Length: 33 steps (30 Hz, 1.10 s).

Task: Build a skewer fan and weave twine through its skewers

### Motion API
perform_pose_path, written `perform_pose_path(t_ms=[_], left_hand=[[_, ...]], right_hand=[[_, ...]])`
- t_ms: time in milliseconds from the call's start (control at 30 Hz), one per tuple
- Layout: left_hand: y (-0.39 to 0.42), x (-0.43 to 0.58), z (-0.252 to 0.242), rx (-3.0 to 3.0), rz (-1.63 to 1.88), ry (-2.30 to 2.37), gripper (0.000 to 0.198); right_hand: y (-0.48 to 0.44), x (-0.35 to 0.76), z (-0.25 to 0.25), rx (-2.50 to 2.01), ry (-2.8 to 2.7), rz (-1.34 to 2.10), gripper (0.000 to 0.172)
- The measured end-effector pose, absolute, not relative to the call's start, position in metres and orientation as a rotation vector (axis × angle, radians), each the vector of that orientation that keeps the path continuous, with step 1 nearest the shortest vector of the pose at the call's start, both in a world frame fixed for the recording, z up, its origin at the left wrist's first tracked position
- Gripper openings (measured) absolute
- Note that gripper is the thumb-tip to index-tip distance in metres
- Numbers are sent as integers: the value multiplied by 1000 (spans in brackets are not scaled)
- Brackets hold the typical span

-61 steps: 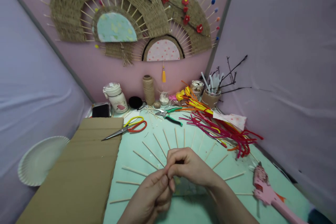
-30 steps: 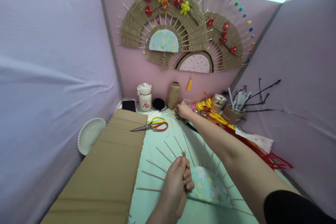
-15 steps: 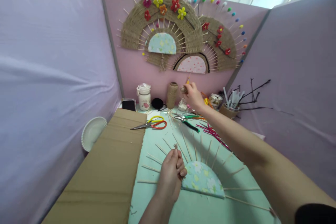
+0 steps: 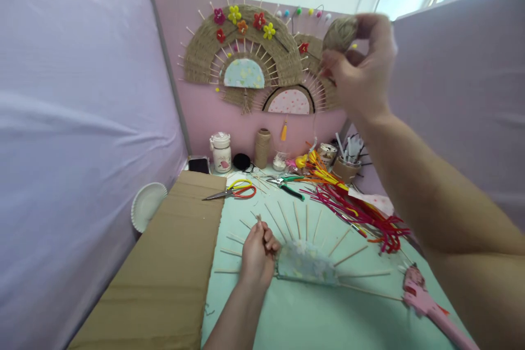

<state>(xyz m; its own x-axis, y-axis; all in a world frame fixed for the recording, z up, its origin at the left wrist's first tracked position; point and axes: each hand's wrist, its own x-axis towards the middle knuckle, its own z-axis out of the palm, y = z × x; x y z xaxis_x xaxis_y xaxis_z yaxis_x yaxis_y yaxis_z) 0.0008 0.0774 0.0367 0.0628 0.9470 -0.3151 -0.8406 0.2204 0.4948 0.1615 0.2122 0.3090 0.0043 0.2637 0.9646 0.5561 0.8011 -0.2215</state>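
Raised high on the right, my right hand (image 4: 371, 74) is closed on a ball of twine (image 4: 339, 35), blurred a little by motion. Low in the middle, my left hand (image 4: 258, 257) is closed, and a short frayed tip of twine (image 4: 258, 218) pokes out above its thumb. Against that hand's right side is a half-round piece covered in pale blue floral cloth (image 4: 307, 265), with thin wooden sticks (image 4: 307, 221) fanning out from its curved edge. My left fingers hide its left end, and whether they also grip a stick I cannot tell.
Cardboard (image 4: 159, 262) lies along the left. Scissors (image 4: 233, 190), pliers (image 4: 289, 187) and a twine cone (image 4: 262, 147) are farther back. Bright pipe cleaners (image 4: 353, 202) and a pink glue gun (image 4: 426, 301) lie on the right. Finished fans (image 4: 246, 38) hang on the back panel.
My right hand has risen and swung right with the twine ball, away from the back of the table. My left hand keeps its closed hold by the half-round piece. The view has shifted slightly.
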Motion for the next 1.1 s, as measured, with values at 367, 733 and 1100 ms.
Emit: perform_pose_path(t_ms=[367,733,1100], left_hand=[[61,-5,64,445,1038,282,24],[76,-4,49,191,1135,391,27],[76,-1,51,283,1238,622,24]], right_hand=[[191,163,308,-659,-1547,-32,27],[286,157,138,-1656,-1770,332,23],[174,115,87,-1052,-2117,987,27]])
